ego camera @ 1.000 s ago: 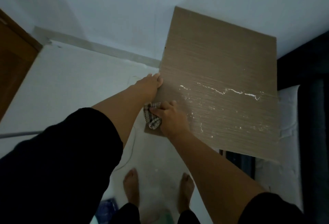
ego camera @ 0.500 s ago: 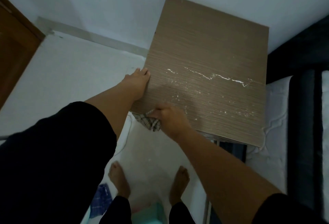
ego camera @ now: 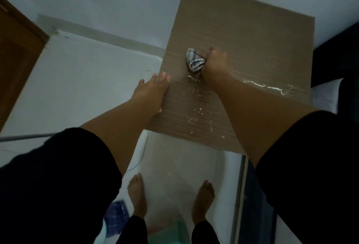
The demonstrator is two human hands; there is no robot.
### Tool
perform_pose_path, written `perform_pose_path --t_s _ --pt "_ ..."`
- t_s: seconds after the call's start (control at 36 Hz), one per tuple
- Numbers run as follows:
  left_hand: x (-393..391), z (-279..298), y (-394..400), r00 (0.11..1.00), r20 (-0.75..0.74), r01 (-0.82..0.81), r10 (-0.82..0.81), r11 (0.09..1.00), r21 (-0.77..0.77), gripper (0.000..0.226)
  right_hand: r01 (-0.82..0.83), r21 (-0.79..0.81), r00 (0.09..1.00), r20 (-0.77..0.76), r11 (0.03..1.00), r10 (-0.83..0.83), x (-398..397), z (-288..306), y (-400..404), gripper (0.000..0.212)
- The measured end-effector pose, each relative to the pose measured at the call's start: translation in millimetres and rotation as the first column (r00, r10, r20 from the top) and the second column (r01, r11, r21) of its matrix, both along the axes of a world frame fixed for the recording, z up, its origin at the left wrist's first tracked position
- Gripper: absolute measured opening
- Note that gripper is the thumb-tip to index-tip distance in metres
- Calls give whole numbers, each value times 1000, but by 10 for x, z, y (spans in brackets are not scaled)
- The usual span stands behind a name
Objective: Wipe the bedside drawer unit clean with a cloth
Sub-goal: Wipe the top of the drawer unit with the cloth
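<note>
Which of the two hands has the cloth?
The right hand grips the checked cloth out on the unit top; the left hand holds nothing, resting flat on its left edge.

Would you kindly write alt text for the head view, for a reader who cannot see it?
Seen from above, a person's right hand presses a bunched checked cloth onto the brown wood-grain top of a bedside unit, while the left hand rests on its left edge. White smears cross the top.

R hand (ego camera: 214, 62) grips cloth (ego camera: 194, 59), drawer unit (ego camera: 252, 45) top
</note>
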State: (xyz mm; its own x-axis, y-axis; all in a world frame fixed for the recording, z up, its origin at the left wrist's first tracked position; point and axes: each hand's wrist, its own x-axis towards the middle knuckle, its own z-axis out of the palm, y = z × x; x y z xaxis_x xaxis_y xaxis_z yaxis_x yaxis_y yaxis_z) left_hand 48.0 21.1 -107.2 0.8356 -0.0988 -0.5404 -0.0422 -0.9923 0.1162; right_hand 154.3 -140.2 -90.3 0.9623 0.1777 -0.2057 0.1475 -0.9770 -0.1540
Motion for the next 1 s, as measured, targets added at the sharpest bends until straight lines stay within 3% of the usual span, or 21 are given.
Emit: perform_pose_path --t_s 0.19,0.36,0.56,0.86,1.0 --pt "12 78 -9 997 -81 -18 19 1000 14 106 -124 -12 990 60 992 125 -175 -77 55 36" --pt "51 121 14 996 -82 -32 35 999 30 109 -162 128 986 -14 979 165 -625 -86 89 32" --pt "40 202 -49 999 -39 -23 26 998 58 106 -304 130 945 -85 944 316 -1428 -53 -25 40" --pt "-135 256 -170 996 -78 -25 33 994 105 100 -454 229 888 36 861 459 -1972 23 -224 30" --pt "-104 291 -452 993 -114 -18 23 999 45 105 -316 234 948 54 919 312 -1648 92 -498 28"
